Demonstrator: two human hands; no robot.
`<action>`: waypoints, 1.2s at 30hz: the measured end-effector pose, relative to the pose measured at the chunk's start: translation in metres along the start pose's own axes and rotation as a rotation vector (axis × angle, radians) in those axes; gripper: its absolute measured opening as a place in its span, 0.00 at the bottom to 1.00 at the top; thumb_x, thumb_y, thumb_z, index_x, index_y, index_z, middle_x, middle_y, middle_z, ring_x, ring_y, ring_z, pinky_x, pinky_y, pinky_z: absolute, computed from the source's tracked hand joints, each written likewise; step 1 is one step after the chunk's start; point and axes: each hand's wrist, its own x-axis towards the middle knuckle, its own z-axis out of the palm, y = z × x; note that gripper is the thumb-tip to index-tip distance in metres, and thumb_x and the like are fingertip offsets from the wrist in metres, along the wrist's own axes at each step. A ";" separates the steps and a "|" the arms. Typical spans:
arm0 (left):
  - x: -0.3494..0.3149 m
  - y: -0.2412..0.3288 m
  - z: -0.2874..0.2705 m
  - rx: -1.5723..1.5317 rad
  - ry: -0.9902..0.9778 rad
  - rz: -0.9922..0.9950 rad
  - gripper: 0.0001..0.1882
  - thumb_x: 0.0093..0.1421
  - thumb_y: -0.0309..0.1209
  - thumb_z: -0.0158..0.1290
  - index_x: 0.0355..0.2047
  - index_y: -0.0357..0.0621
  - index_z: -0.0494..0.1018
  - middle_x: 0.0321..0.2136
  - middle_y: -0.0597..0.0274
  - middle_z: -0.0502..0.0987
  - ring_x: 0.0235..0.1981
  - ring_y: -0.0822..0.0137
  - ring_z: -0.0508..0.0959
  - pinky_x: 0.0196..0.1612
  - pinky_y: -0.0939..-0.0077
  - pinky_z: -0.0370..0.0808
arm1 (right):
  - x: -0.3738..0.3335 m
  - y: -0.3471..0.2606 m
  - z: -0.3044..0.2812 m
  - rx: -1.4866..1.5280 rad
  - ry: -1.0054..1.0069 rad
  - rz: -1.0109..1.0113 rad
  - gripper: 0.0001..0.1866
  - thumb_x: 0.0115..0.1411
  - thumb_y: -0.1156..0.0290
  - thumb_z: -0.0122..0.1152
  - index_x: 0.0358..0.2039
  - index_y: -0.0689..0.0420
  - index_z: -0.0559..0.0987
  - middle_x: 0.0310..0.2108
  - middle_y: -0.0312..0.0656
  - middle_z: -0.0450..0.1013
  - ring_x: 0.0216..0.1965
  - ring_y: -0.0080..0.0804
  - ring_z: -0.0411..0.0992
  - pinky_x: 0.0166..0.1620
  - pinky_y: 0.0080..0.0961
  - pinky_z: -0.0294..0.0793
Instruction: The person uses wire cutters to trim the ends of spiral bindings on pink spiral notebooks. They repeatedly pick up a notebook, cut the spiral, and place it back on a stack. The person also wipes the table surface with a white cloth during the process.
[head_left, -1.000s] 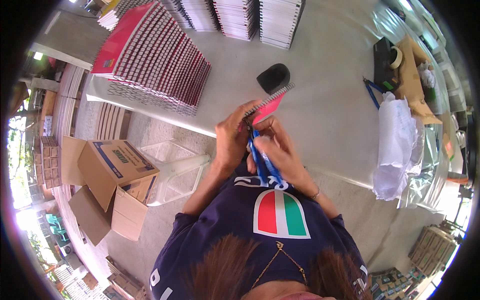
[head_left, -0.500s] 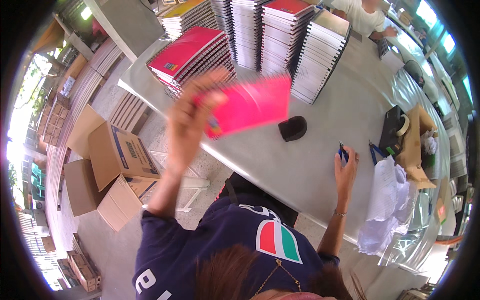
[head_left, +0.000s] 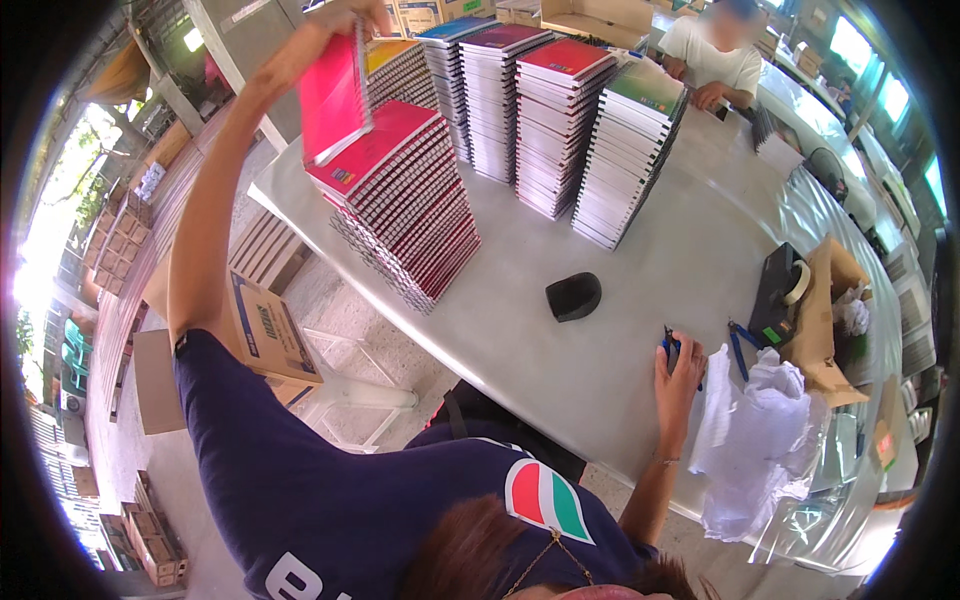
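Observation:
Raised at the far left, my left hand (head_left: 345,18) is closed on the upper edge of a red spiral notebook (head_left: 332,95). The notebook hangs tilted over a tall stack of red spiral notebooks (head_left: 415,215), its lower edge close to the stack's top; whether they touch I cannot tell. Low on the right side of the table, my right hand (head_left: 680,372) is wrapped round small blue-handled cutting pliers (head_left: 668,345), their dark tip showing past the fingers. A small black rounded object (head_left: 574,297) lies between the stack and my right hand.
More spiral notebook stacks stand behind: yellow (head_left: 393,62), blue (head_left: 448,85), purple (head_left: 495,105), red (head_left: 562,130) and green (head_left: 630,150). Right of my right hand are other blue pliers (head_left: 742,348), crumpled paper (head_left: 765,430) and a tape dispenser (head_left: 778,295). A person (head_left: 715,60) sits across the table.
My left hand has carried the red notebook up and left, from in front of the stacks to above the red stack. My right hand keeps the pliers on the table.

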 end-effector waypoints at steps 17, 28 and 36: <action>0.000 0.008 0.076 0.291 -0.356 0.095 0.25 0.57 0.41 0.42 0.49 0.51 0.81 0.55 0.52 0.76 0.55 0.55 0.72 0.63 0.56 0.66 | 0.001 0.006 0.003 0.050 0.035 -0.026 0.17 0.62 0.69 0.61 0.50 0.57 0.72 0.44 0.50 0.71 0.49 0.51 0.68 0.54 0.46 0.66; -0.001 0.000 0.088 0.233 -0.415 0.190 0.32 0.48 0.29 0.44 0.55 0.60 0.78 0.36 0.58 0.64 0.41 0.61 0.69 0.50 0.62 0.71 | 0.003 0.010 0.007 0.107 0.041 0.033 0.16 0.61 0.70 0.61 0.49 0.58 0.73 0.43 0.49 0.71 0.48 0.48 0.68 0.53 0.45 0.67; 0.004 -0.008 0.093 0.129 -0.434 0.278 0.31 0.48 0.31 0.46 0.55 0.60 0.77 0.38 0.60 0.63 0.40 0.62 0.68 0.46 0.63 0.70 | 0.001 0.004 0.004 0.119 0.076 0.043 0.16 0.61 0.71 0.61 0.50 0.58 0.73 0.43 0.50 0.71 0.46 0.49 0.70 0.51 0.42 0.69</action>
